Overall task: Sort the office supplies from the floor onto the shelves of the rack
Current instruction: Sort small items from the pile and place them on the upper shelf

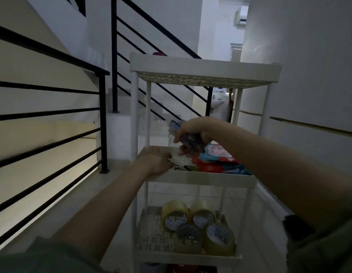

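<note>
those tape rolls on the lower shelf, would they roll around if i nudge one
Probably yes: the tape rolls look to be standing on their curved edges, so a nudge could set one rolling. Packed four together, they likely brace each other, and the shelf has a raised rim that should stop them.

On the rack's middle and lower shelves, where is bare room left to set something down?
Middle shelf: bare perforated patch at the left rear, between the left hand and the colourful packets crowding its right half. Lower shelf: the left half is bare; four tape rolls fill the right.
</note>
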{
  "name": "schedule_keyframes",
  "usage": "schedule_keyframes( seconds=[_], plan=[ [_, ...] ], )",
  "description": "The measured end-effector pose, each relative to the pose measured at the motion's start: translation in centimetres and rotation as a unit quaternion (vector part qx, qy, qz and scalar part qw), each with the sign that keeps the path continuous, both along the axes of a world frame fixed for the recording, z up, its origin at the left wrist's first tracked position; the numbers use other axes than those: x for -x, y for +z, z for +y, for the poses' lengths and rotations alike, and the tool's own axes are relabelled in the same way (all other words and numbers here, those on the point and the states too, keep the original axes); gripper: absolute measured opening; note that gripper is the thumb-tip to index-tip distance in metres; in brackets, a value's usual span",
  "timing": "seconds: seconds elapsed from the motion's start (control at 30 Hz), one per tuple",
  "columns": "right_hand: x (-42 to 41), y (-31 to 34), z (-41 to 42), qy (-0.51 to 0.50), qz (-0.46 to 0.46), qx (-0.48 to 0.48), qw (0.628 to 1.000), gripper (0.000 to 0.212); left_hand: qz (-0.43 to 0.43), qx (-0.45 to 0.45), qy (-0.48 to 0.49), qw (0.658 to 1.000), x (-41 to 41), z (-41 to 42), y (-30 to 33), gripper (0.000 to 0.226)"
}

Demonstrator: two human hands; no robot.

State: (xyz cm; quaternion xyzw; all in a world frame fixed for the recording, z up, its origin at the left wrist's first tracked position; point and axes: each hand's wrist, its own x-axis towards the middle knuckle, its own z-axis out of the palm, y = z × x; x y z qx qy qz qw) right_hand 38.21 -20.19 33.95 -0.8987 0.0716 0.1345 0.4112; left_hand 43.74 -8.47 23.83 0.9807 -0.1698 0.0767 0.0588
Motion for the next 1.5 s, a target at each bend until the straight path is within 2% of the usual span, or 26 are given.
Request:
schedule_keyframes(
  seconds=[0.17, 0.3, 0.4, 0.47, 0.5, 0.6, 0.77, 1.0, 1.1, 1.27, 1.4, 1.5],
  plan=[
    [-0.9, -1.7, 0.8, -0.009, 0.023, 0.131, 0.991, 0.014, -0.018, -0.005, 0.018, 1.000, 0.1, -0.8, 0.4, 0.060],
    [-1.6, -3.0, 1.1, 0.002, 0.038, 0.220, 0.975, 0.017, 0.098, 0.024, 0.061, 0.993, 0.9, -1.4, 0.3, 0.063],
    [-1.7, -3.8, 1.8, 0.039, -0.014, 0.268, 0.962, 0.014, 0.085, 0.035, 0.054, 0.994, 2.0, -1.5, 1.0, 0.052],
    [-1.9, -4.4, 2.3, 0.055, -0.032, 0.304, 0.950, 0.037, 0.068, 0.049, 0.031, 0.996, 2.7, -1.5, 1.1, 0.045],
    [-2.1, -4.8, 2.4, 0.057, -0.036, 0.318, 0.946, 0.041, 0.063, 0.058, 0.022, 0.996, 2.9, -1.5, 0.9, 0.042],
    [-2.9, -5.6, 2.7, 0.073, -0.076, 0.386, 0.916, 0.042, 0.050, 0.077, -0.006, 0.996, 3.1, -1.1, 0.3, 0.034],
    [-2.2, -5.3, 2.0, 0.051, -0.110, 0.519, 0.846, 0.040, 0.052, 0.081, -0.036, 0.995, 2.5, -1.1, -0.2, 0.032],
    [-3.3, -5.6, 1.6, 0.122, -0.088, 0.522, 0.839, 0.048, 0.089, 0.093, -0.018, 0.992, 1.5, -1.1, -0.6, 0.033],
    [-4.9, -6.4, 1.4, 0.105, -0.086, 0.523, 0.842, 0.046, 0.094, 0.101, -0.023, 0.990, 1.7, -1.3, -0.5, 0.033],
    [-5.9, -6.9, 1.6, 0.081, -0.051, 0.486, 0.869, 0.046, 0.098, 0.076, 0.009, 0.992, 2.4, -1.9, -0.1, 0.038],
    [-4.9, -6.5, 1.7, 0.067, -0.026, 0.503, 0.861, 0.059, 0.102, 0.060, 0.022, 0.993, 2.2, -2.2, -0.2, 0.041],
    [-4.8, -6.1, 2.1, 0.094, -0.028, 0.520, 0.849, 0.052, 0.097, 0.034, 0.027, 0.994, 1.4, -2.3, -0.7, 0.048]
  ],
)
